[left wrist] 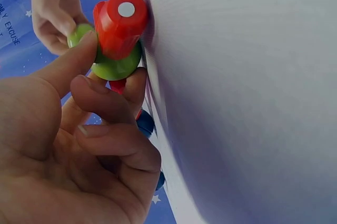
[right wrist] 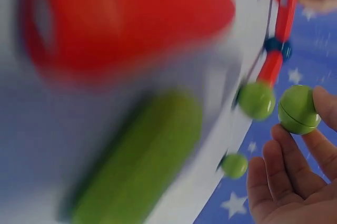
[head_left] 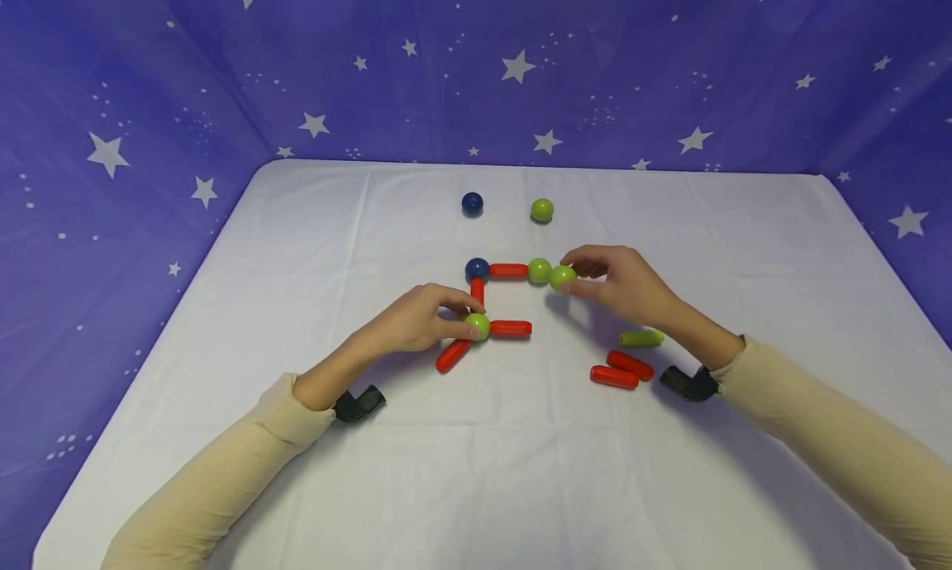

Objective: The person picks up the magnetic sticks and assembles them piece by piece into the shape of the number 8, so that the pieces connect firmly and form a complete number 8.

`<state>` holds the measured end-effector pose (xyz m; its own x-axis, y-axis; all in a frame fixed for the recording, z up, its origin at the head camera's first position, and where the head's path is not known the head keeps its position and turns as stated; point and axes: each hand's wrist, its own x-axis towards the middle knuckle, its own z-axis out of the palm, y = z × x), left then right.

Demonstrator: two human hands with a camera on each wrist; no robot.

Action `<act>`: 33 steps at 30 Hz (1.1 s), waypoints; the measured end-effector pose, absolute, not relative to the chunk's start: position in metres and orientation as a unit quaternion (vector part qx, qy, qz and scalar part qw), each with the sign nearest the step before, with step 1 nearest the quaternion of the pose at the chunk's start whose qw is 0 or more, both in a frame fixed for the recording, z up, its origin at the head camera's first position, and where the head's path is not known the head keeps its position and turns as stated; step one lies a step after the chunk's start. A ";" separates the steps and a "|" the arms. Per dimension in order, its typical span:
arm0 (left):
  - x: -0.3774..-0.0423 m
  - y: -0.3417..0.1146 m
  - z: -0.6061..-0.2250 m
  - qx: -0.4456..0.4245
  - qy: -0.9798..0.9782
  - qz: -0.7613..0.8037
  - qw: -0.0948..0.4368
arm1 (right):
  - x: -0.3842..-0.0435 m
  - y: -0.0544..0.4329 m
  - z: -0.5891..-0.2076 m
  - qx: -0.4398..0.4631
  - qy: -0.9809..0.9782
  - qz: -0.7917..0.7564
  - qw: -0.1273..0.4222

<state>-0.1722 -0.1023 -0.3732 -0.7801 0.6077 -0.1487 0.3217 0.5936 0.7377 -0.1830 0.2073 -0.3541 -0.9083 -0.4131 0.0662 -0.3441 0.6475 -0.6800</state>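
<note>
My left hand (head_left: 422,320) pinches a green ball (head_left: 478,327) at the near-left corner of a magnetic ball-and-stick figure. From that ball, one red stick (head_left: 511,329) points right, another (head_left: 452,356) runs toward me, and a third (head_left: 478,292) leads to a blue ball (head_left: 477,269). A further red stick (head_left: 509,270) joins the blue ball to a green ball (head_left: 539,271). Between thumb and fingers, my right hand (head_left: 630,291) holds a separate green ball (right wrist: 299,109), above the table and close beside that end ball. The right wrist view shows a small gap between them.
A loose blue ball (head_left: 472,204) and a loose green ball (head_left: 542,210) lie toward the back. Two red sticks (head_left: 614,377) and one green stick (head_left: 641,339) lie under the right forearm. Dark wrist devices (head_left: 360,405) hang at both cuffs.
</note>
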 end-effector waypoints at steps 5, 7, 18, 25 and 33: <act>-0.172 -0.103 -0.374 0.266 0.869 0.366 0.198 | -0.161 0.200 -0.358 -0.220 0.894 -0.382 0.084; -0.172 -0.104 -0.374 0.266 0.869 0.368 0.198 | -0.157 0.198 -0.360 -0.221 0.889 -0.389 0.095; -0.173 -0.103 -0.375 0.263 0.869 0.368 0.199 | -0.150 0.193 -0.374 -0.239 0.885 -0.376 0.132; -0.173 -0.102 -0.374 0.261 0.870 0.367 0.198 | -0.147 0.191 -0.374 -0.256 0.885 -0.364 0.135; -0.172 -0.102 -0.373 0.265 0.868 0.371 0.199 | -0.147 0.191 -0.375 -0.254 0.887 -0.361 0.137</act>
